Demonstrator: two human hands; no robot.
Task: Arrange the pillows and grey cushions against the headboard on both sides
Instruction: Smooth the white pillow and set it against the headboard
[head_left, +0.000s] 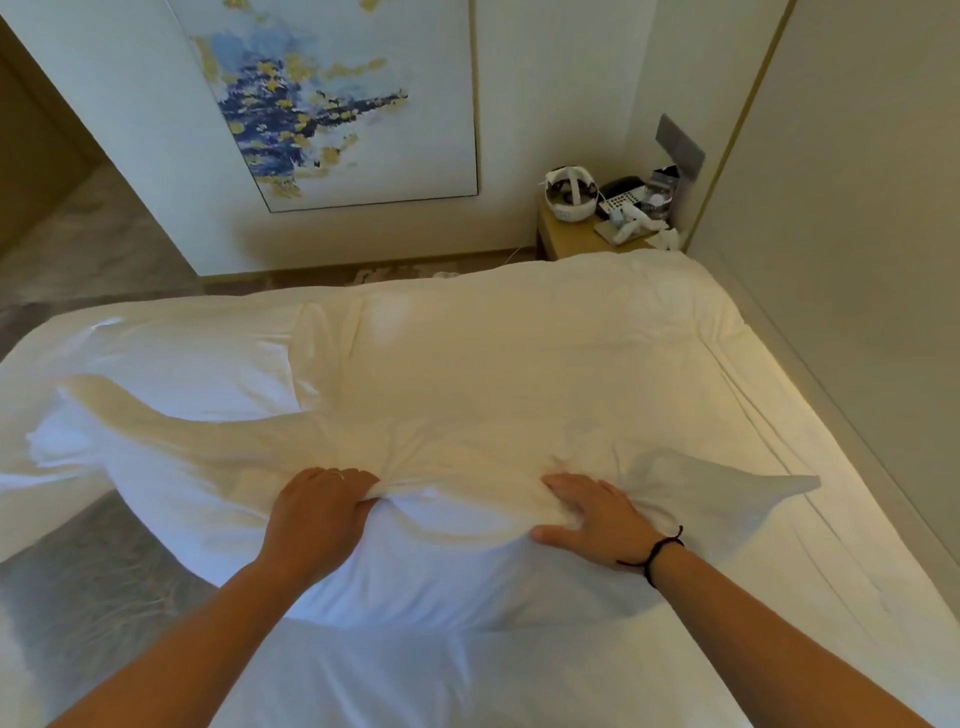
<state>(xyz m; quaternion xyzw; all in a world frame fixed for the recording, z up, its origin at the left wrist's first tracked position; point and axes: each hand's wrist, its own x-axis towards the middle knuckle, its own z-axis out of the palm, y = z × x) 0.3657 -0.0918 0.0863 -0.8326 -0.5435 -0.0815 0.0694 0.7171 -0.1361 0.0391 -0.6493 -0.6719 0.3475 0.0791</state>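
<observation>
A large white pillow (441, 566) lies across the white bed (519, 353) right in front of me, its corners sticking out left and right. My left hand (317, 519) grips a bunch of the pillowcase fabric at the pillow's upper edge. My right hand (597, 519) lies on the pillow with its fingers dug into the cloth, which puckers around them. The padded headboard (857, 260) runs along the right side of the bed. No grey cushion is in view.
A wooden bedside table (582, 236) at the far right corner carries a white headset, a telephone and small items. A blue and gold painting (322, 98) hangs on the far wall. Grey floor (93, 587) shows to the left of the bed.
</observation>
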